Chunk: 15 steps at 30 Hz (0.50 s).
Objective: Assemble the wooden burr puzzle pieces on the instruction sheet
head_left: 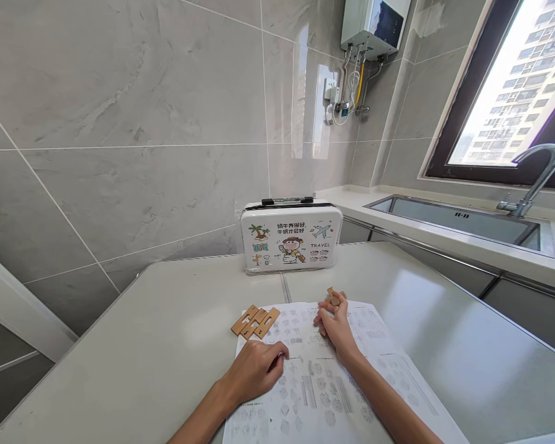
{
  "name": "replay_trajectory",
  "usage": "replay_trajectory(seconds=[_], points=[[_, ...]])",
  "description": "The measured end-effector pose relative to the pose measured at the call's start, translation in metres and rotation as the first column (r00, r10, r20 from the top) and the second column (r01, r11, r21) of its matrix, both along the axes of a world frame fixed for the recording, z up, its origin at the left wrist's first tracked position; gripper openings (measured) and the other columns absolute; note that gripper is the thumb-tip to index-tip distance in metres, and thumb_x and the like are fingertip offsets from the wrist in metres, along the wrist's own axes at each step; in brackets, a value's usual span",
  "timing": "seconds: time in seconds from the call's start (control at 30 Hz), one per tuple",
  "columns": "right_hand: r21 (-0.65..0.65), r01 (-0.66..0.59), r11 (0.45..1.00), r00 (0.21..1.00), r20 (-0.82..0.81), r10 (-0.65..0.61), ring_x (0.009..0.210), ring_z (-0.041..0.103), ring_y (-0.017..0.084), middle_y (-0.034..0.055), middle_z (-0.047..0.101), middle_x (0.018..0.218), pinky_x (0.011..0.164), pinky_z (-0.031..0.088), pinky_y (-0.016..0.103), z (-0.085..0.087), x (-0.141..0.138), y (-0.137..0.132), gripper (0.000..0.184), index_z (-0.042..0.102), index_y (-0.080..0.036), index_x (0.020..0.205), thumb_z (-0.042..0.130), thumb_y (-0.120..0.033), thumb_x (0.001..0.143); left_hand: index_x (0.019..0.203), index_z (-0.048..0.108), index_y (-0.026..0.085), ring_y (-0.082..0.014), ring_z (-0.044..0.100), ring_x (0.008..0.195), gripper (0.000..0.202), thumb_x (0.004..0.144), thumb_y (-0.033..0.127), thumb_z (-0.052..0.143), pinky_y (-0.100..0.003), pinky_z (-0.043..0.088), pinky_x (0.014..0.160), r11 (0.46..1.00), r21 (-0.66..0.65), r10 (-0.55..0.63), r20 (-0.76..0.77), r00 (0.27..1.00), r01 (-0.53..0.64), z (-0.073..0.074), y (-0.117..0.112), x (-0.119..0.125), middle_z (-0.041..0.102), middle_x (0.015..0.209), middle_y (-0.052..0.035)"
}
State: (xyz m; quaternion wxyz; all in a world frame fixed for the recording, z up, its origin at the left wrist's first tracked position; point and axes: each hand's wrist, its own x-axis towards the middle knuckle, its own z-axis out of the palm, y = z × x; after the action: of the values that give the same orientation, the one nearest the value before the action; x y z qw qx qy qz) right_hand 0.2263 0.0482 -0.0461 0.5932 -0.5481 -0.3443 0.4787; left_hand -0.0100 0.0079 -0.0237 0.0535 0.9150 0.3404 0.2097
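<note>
My left hand (259, 369) lies on a large printed sheet (296, 425), its fingers loosely curled into a fist; nothing shows in it. Just beyond it, three flat wooden tiles (255, 322) with cut-out slots and dark marks lie side by side, slanted, at the sheet's far left corner. At the sheet's far edge, my right hand (335, 324) has bent fingers closed on a small wooden piece (335, 301). More small wooden pieces sit close around those fingertips, partly covered, and their exact shapes are unclear.
A white case (290, 240) with cartoon prints and a black handle stands upright at the back of the pale table (134, 345), near the tiled wall. To the right runs a counter with a sink (462, 216) and a curved tap (543, 169).
</note>
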Motion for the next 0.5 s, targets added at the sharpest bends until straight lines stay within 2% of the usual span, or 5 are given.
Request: replay_trajectory(seconds=[0.2,0.5], points=[[0.011,0.007,1.000,1.000,-0.015,-0.007,0.068,0.064,0.016,0.0010,0.058,0.111,0.043,0.046,0.023,0.0006,0.0000,0.0002,0.079,0.030,-0.036,0.140,0.068,-0.026,0.072,0.098,0.063,0.022,-0.0127,0.053,0.049,0.022,0.091,0.010,0.046,-0.025,0.036,0.056,1.000,-0.001,-0.010,0.019,1.000,0.010,0.0008,0.0006,0.0004,0.059,0.058,0.0052],[0.053,-0.013,0.999,1.000,-0.014,0.014,0.068,0.063,0.015,0.0024,0.057,0.114,0.042,0.043,0.022,-0.0019,0.0008,0.0006,0.066,0.033,-0.033,0.129,0.067,-0.029,0.073,0.098,0.063,0.022,-0.0132,0.054,0.049,0.022,0.090,0.009,0.047,-0.025,0.036,0.057,1.000,-0.008,-0.017,0.023,1.000,0.017,0.0028,0.0000,0.0005,0.058,0.058,0.0053]])
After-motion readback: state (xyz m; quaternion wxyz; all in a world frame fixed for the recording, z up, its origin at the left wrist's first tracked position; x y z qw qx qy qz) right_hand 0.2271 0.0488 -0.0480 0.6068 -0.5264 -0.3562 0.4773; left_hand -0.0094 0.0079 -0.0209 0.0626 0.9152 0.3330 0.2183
